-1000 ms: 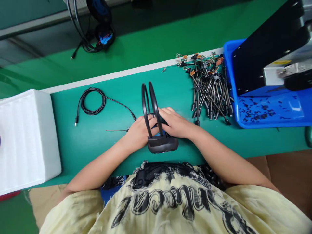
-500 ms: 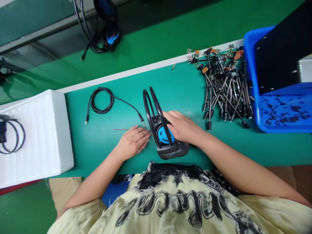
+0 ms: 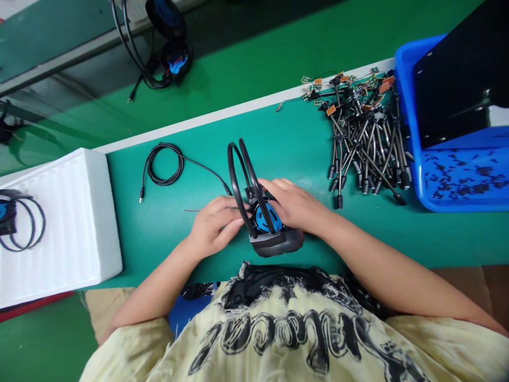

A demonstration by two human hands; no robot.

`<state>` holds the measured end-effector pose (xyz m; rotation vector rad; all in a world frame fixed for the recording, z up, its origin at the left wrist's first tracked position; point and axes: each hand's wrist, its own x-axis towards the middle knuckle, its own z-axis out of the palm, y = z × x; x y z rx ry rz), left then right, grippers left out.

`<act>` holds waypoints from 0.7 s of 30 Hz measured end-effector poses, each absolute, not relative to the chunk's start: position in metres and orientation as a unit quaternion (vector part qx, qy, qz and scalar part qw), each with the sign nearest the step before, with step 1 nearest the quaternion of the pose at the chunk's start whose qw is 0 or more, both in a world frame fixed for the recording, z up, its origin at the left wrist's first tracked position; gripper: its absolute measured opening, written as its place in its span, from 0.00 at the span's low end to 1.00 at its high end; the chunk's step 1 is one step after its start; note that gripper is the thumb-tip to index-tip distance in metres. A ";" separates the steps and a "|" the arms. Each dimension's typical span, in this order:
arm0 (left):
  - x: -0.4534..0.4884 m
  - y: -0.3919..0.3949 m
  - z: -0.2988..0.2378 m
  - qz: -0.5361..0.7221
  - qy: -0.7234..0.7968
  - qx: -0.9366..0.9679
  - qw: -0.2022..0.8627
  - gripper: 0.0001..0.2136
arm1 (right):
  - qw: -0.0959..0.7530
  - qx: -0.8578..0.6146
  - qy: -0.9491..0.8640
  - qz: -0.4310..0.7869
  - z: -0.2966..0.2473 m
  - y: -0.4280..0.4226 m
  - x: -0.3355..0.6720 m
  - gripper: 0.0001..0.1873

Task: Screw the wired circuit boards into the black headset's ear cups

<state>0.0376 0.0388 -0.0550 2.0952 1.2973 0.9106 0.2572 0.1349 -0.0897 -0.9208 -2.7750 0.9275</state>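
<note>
A black headset (image 3: 276, 245) with a double-band headband and a blue disc inside its open earcup stands on the green bench. My right hand (image 3: 296, 208) is wrapped round its right side. My left hand (image 3: 217, 223) is at the headset's left side, fingertips pinched at the earcup's edge. Between those fingers is the end of a black audio cable (image 3: 182, 165); the exact grip is hidden. The cable lies coiled to the upper left, its plug toward the left. A thin red wire pokes out left of my left hand.
Right of the hands lies a pile of metal boom arms (image 3: 368, 146) with small circuit boards. Beyond it, a blue tray (image 3: 469, 204) holds small black pieces and a black panel. A white foam box (image 3: 83, 223) with another headset stands left. More headset parts (image 3: 175, 58) are beyond the bench.
My left hand has lifted from the bench and turned, bringing its fingertips and the cable end to the earcup. The headset has shifted slightly left in the picture.
</note>
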 end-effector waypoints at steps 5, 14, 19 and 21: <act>0.071 0.055 -0.075 0.176 0.440 0.851 0.227 0.10 | 0.070 -0.316 -0.879 0.351 -0.088 0.140 0.260 0.27; 0.084 0.045 -0.075 0.091 0.481 0.852 0.188 0.14 | 0.081 -0.235 -0.863 0.440 -0.007 0.080 0.315 0.23; 0.083 0.045 -0.077 0.092 0.483 0.852 0.183 0.17 | 0.154 -0.261 -0.858 0.414 -0.044 0.052 0.321 0.21; 0.079 0.045 -0.079 0.094 0.467 0.859 0.190 0.15 | 0.213 -0.260 -0.864 0.376 -0.062 0.053 0.314 0.22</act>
